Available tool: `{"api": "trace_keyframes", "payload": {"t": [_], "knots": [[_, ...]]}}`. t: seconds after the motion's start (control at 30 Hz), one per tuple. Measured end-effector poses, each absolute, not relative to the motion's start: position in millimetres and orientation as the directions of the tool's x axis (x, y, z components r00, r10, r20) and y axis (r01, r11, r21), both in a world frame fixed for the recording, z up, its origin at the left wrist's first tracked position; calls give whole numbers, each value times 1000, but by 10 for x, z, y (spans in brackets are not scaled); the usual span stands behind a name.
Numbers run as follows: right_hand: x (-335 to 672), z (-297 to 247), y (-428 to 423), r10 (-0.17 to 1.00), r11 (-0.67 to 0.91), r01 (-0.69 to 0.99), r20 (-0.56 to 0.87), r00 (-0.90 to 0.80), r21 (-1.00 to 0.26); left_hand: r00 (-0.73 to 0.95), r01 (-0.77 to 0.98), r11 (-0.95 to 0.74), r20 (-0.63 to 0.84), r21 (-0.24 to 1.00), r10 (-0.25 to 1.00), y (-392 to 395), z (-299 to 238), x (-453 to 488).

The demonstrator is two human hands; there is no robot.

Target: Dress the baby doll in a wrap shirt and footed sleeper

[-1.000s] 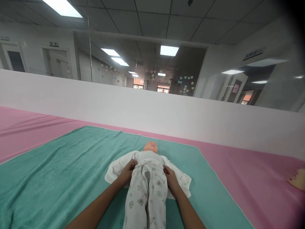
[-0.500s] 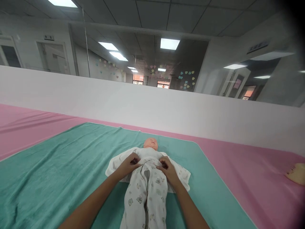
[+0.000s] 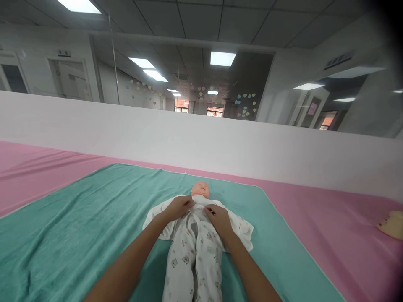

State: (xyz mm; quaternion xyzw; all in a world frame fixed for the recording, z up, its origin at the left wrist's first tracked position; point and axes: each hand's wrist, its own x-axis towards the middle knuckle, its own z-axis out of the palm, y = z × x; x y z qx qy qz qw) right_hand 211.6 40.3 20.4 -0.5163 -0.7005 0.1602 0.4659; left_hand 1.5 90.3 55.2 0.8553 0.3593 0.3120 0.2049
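**Both hands at the doll's chest, working the garment front**

Nearest the camera, the printed white trousers [image 3: 193,260] cover the doll's legs and run down out of the bottom of the view. The two forearms come up on either side of them. The left hand [image 3: 180,206] rests on the doll's upper chest with its fingers curled over a fold of the white top [image 3: 201,200]; the right hand [image 3: 216,217] lies just beside it, fingers bent and pinching the cloth near the midline. Both are partly closed on fabric, though how firm the hold is cannot be told from here.

The baby doll [image 3: 200,189] lies on its back, head away from the person, on a white cloth [image 3: 242,228] spread open under it. All of this sits on a teal towel [image 3: 78,209] over a pink sheet [image 3: 315,218].

By the look of it, the step in hand is closing or straightening the top over the chest. The next move would call for drawing the two edges together evenly, keeping the cloth flat and clear of the neck.

Farther off, a tan object [image 3: 392,224] lies at the right edge, too cut off to identify, and a white partition [image 3: 201,138] stands behind the bed.
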Motion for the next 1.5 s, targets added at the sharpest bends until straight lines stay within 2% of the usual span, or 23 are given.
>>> {"api": "trace_keyframes", "payload": {"t": [0.07, 0.13, 0.27, 0.43, 0.53, 0.63, 0.8, 0.87, 0.97, 1.07, 1.13, 1.2, 1.3, 1.37, 1.43, 1.5], "knots": [[2153, 165, 562, 922, 313, 453, 381, 66, -835, 526, 529, -627, 360, 571, 771, 1057, 572, 63], [2210, 102, 714, 944, 266, 374, 319, 86, -888, 498, 547, -602, 352, 582, 793, 1209, 545, 137], [2309, -36, 895, 961, 222, 295, 259, 94, -929, 414, 552, -539, 352, 636, 839, 1392, 375, 287], [2297, -33, 920, 941, 243, 309, 301, 155, -919, 348, 515, -490, 351, 703, 869, 1321, 199, 261], [2267, 29, 924, 934, 255, 306, 316, 166, -917, 419, 450, -437, 248, 779, 873, 1223, 261, 129], [2275, 63, 922, 955, 237, 236, 271, 122, -942, 532, 400, -405, 152, 822, 833, 1151, 415, 13], [2358, 83, 835, 992, 128, 74, 125, -34, -989, 587, 253, -337, 133, 907, 799, 1128, 539, -36], [2401, 105, 787, 993, 71, 22, 69, -100, -997, 530, 251, -385, 207, 888, 822, 1168, 503, -22], [2486, 139, 727, 973, -47, 9, -48, -226, -999, 414, 414, -519, 353, 748, 839, 1272, 398, 11], [2567, 134, 691, 940, -105, 46, -114, -320, -993, 352, 544, -549, 421, 635, 836, 1359, 275, 49], [2574, 113, 691, 949, -62, 45, -73, -307, -997, 350, 563, -555, 432, 612, 831, 1369, 194, 78], [2522, 98, 715, 977, 38, 66, 23, -211, -997, 352, 599, -566, 449, 567, 821, 1342, 115, 111], [2367, 112, 782, 961, 276, 264, 275, -43, -924, 343, 696, -571, 497, 436, 797, 1282, 14, 153], [2275, 132, 832, 905, 398, 415, 425, -29, -818, 334, 735, -557, 509, 387, 793, 1263, -30, 165], [2228, 135, 886, 890, 406, 516, 454, -38, -754, 334, 731, -552, 495, 402, 802, 1265, -51, 158], [2230, 109, 952, 915, 329, 585, 403, -4, -741, 330, 720, -543, 475, 432, 815, 1280, -59, 136]]}}
